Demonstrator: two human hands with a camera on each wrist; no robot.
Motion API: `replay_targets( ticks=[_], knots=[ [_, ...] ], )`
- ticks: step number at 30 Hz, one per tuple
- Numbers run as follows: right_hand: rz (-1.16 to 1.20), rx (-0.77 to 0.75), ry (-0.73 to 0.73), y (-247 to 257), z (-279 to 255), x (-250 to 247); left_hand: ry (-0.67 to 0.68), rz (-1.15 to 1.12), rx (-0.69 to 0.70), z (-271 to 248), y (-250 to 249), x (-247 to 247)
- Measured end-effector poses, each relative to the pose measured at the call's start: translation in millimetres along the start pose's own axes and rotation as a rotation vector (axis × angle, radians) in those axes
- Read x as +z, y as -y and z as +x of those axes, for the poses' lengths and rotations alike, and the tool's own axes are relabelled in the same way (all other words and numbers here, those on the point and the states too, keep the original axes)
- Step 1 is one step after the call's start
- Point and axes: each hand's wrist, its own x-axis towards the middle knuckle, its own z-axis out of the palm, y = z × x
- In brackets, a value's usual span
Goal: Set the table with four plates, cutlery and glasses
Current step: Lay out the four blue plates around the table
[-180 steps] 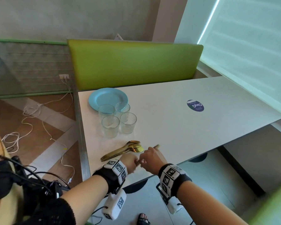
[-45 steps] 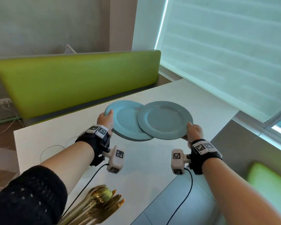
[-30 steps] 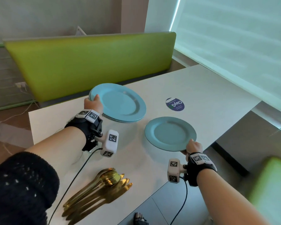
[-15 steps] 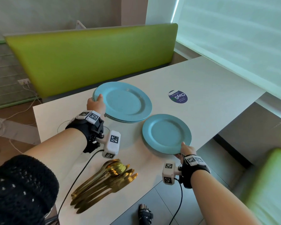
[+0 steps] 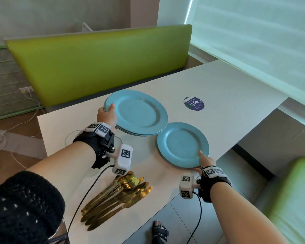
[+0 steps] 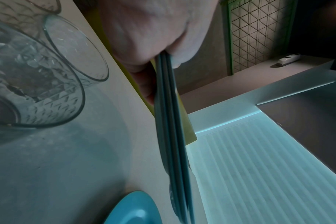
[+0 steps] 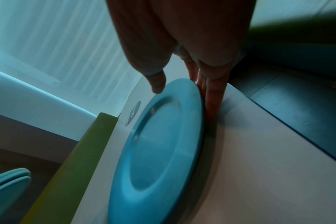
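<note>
My left hand [image 5: 106,113] grips the left rim of a stack of blue plates [image 5: 139,113], held a little above the white table [image 5: 227,95]; the left wrist view shows thumb and fingers pinching the stack's edge [image 6: 171,121]. A single blue plate [image 5: 181,143] lies near the table's front edge. My right hand [image 5: 202,160] holds its near rim, thumb on top and straight fingers [image 7: 211,98] beneath the single plate [image 7: 159,144]. Gold cutlery [image 5: 116,196] lies piled at the near left. Clear glasses [image 6: 38,91] stand under my left wrist, mostly hidden in the head view.
A round blue sticker [image 5: 194,103] marks the table beyond the plates. A green bench back [image 5: 104,64] runs along the far side and a green seat [image 5: 289,199] sits at the near right. Cables [image 5: 0,143] lie on the floor at left. A sandalled foot [image 5: 158,233] shows below the table edge.
My right hand carried one plate off the stack, to the right and down onto the table near the front edge. The left hand keeps holding the stack in about the same place.
</note>
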Motion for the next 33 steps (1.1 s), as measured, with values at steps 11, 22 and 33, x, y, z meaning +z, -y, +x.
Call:
replay_targets(
  ticks=[11,22,33],
  knots=[
    [0.081,-0.027,-0.056,23,-36,-14,0.009,-0.041,-0.009,6,6,6],
    [-0.114,-0.075,-0.163,42,-57,-24,0.073,-0.082,-0.017,7,6,20],
    [-0.154,-0.399,0.149,146,-116,8,0.316,-0.165,-0.023,-23,-31,65]
  ],
)
